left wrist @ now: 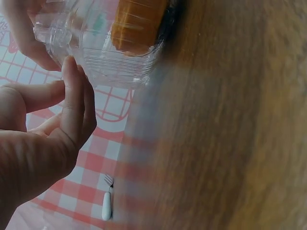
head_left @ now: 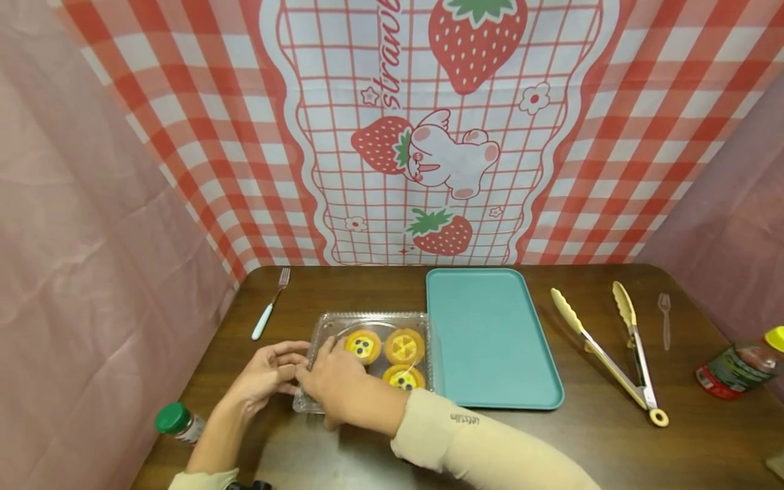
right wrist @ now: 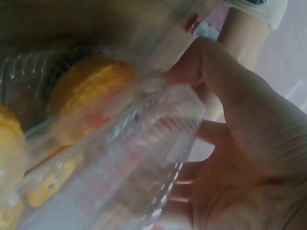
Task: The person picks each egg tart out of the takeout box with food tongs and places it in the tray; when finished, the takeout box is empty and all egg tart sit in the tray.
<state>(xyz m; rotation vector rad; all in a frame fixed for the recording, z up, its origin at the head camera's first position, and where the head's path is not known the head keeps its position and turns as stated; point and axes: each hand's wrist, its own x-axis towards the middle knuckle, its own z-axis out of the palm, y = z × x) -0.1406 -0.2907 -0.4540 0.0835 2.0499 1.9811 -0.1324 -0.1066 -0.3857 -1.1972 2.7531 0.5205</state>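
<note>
The clear plastic clamshell (head_left: pixel 367 316) of tarts (head_left: pixel 404 347) sat left of the teal tray (head_left: pixel 490 340). Reaching leftward across it, the right hand (head_left: pixel 341 380) gripped its left side between thumb and fingers; the left hand (head_left: pixel 269 369) bent its fingers there, whether holding I couldn't tell.

Left hand (head_left: pixel 265 376), fingers bent, close beside the right hand (head_left: pixel 344 381), right forearm (head_left: pixel 484 442) slanted in from lower right.
</note>
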